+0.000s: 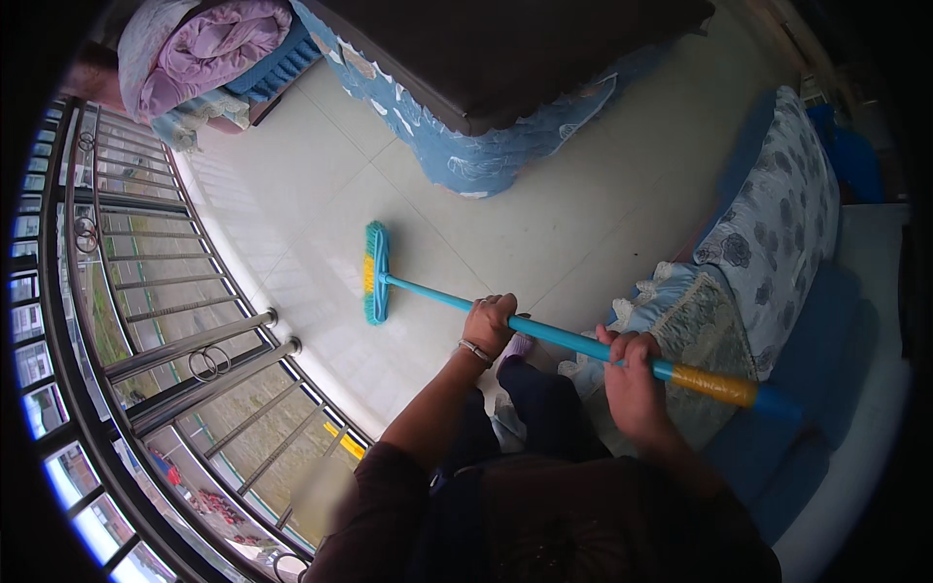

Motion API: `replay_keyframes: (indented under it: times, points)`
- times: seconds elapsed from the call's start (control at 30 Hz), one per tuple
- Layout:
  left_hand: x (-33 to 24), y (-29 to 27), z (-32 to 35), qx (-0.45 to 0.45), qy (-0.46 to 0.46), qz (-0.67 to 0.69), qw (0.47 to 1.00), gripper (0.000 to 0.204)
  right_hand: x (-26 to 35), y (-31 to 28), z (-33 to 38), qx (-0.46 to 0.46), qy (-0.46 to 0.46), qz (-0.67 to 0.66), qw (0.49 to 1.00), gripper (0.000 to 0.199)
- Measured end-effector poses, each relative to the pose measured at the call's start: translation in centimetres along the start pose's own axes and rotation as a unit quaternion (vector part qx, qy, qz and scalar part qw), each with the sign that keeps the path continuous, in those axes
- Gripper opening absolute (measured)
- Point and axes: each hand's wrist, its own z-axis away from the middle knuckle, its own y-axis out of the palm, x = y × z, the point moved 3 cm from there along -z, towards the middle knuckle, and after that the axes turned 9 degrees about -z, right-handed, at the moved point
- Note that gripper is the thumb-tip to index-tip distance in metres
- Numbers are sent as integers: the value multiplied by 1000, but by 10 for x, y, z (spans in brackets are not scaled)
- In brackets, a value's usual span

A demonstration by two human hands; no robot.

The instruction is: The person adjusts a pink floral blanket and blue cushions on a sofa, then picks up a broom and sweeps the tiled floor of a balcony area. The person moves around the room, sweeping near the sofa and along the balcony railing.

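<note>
Both of my hands grip the blue handle of a broom (pixel 555 335). My left hand (pixel 490 322) is wrapped round the handle about midway along, with a bracelet at its wrist. Closer to the yellow and blue grip end, my right hand (pixel 632 364) is closed round the same handle. The broom head (pixel 377 273), with green and yellow bristles on a blue bar, rests on the pale tiled floor (pixel 321 209) ahead and to the left. My fingertips are partly hidden behind the handle.
Metal railings (pixel 165 321) curve along the left. Ahead stands a dark-topped table (pixel 544 58) with a blue patterned cloth. On the right is a sofa seat with a lace cover (pixel 705 321) and a floral cushion (pixel 777 223). Rolled pink bedding (pixel 219 49) lies at the far left.
</note>
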Motion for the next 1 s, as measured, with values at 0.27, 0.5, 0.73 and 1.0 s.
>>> replay_keyframes:
  times: [0.27, 0.5, 0.73, 1.0]
  points:
    - [83, 20, -55, 29, -83, -117, 989, 30, -51, -39, -43, -18, -21, -83, 996, 6]
    - [19, 132, -115, 191, 13, -139, 972, 11, 18, -133, -84, -161, -31, -103, 981, 15]
    - [-166, 186, -189, 226, 81, 22, 971, 9, 182, -192, -127, -167, -157, -22, 973, 26]
    - [-225, 163, -254, 51, 83, 117, 988, 15, 265, -215, -202, -19, -204, -30, 978, 27]
